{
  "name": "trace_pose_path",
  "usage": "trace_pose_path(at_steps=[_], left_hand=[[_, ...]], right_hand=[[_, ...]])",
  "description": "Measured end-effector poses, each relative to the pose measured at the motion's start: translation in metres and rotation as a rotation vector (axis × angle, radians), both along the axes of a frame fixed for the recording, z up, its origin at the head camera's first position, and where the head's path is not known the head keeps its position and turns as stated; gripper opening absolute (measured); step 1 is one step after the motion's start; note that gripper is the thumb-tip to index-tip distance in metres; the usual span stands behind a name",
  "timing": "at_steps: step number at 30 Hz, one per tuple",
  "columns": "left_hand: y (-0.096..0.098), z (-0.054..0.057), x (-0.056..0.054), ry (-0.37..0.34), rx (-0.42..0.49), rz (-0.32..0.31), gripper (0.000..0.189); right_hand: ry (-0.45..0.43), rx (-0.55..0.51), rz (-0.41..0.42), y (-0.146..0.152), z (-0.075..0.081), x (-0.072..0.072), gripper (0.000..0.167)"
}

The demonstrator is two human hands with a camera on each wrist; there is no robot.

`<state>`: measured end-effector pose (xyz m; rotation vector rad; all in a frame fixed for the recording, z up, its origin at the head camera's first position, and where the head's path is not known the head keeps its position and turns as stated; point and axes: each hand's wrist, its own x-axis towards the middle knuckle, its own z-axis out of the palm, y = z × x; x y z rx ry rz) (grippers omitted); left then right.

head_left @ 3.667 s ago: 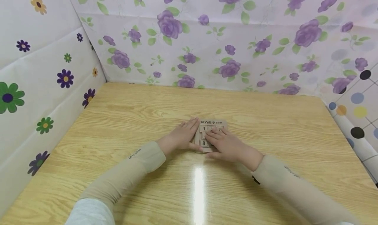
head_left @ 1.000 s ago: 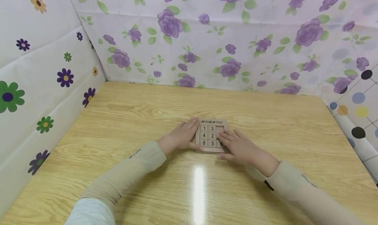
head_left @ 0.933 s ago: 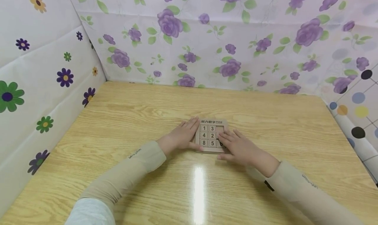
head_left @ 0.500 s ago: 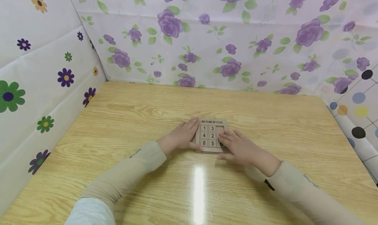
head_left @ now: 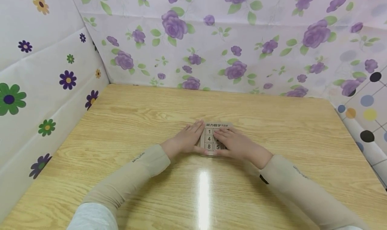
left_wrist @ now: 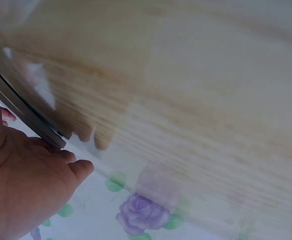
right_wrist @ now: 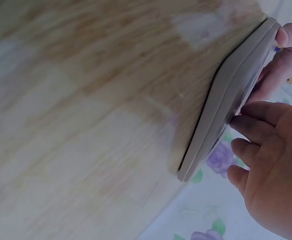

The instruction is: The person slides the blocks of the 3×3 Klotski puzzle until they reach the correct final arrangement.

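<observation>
A flat number sliding puzzle lies on the table in the head view, with tiles 1, 4, 8 and 5 readable. Along its left edge rests my left hand, fingers straight, thumb at the near left corner. My right hand lies over its right side, fingertips on the top middle tile area and the thumb by the near edge. That hand hides most of the right column. From the side, the right wrist view shows the puzzle's edge with the fingertips touching its top face. The left wrist view shows the other edge against the left hand.
The glossy wooden table spreads around the puzzle, with a bright light reflection in front. A purple-flowered cloth hangs behind it. Another flowered cloth stands on the left, and a dotted one on the right.
Within the last half second my right hand has moved left, from the puzzle's right column to its top middle. Since 3.7 s ago the tiles have been rearranged. My left hand has stayed put.
</observation>
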<state>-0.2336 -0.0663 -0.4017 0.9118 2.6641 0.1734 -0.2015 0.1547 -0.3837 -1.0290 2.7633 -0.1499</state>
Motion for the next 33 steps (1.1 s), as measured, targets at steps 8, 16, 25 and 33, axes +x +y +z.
trace_pose_path(at_steps=[8, 16, 25, 33], left_hand=[[0.0, 0.0, 0.0, 0.004, 0.0, 0.005, 0.113], [0.0, 0.002, 0.001, 0.004, 0.016, 0.009, 0.113], [0.0, 0.001, 0.002, -0.009, 0.017, 0.007, 0.113], [0.001, 0.002, 0.001, 0.002, 0.006, 0.005, 0.113]], right_hand=[[-0.019, -0.039, -0.017, 0.009, -0.003, -0.001, 0.077], [0.01, -0.051, -0.031, 0.024, -0.005, 0.002, 0.074], [0.05, -0.023, 0.001, 0.023, -0.004, 0.011, 0.074], [0.05, -0.012, 0.048, 0.017, -0.003, 0.021, 0.074]])
